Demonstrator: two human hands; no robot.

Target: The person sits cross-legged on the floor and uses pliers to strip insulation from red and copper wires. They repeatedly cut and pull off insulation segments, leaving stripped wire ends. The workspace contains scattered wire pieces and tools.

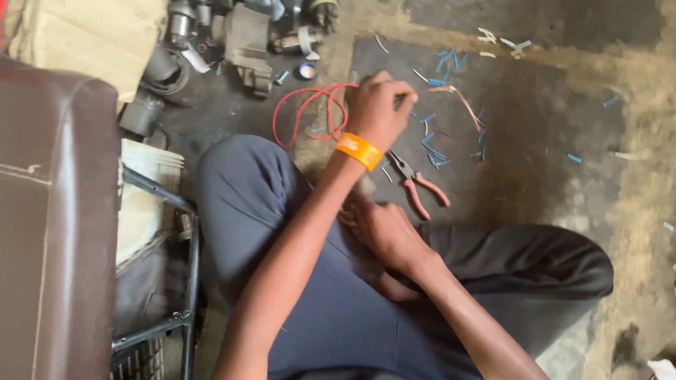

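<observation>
— Two hands, both busy on the floor. The left hand reaches forward, an orange wristband on its wrist, and its fingers are curled together over the end of a red wire.

— Where does the wire lie?

— On the dark floor, looped just left of that hand, with one strand running up to the knuckles. The fingertips are hidden behind the back of the hand, so I cannot tell whether they pinch the wire or only press on it.

— And the right hand?

— Low, by the knee of the dark trousers. Its fingers are bent inward near something small and pale; what it is, and whether they grip it, I cannot tell.

— Any tools?

— Pliers with reddish handles lie between the two hands, just right of the wristband, touched by neither hand.

— What else is about?

— Many short blue offcuts are scattered beyond the left hand. Grey metal parts are piled at the top, left of the wire. A brown seat fills the left edge, with a white tub and a black frame beside it.
</observation>
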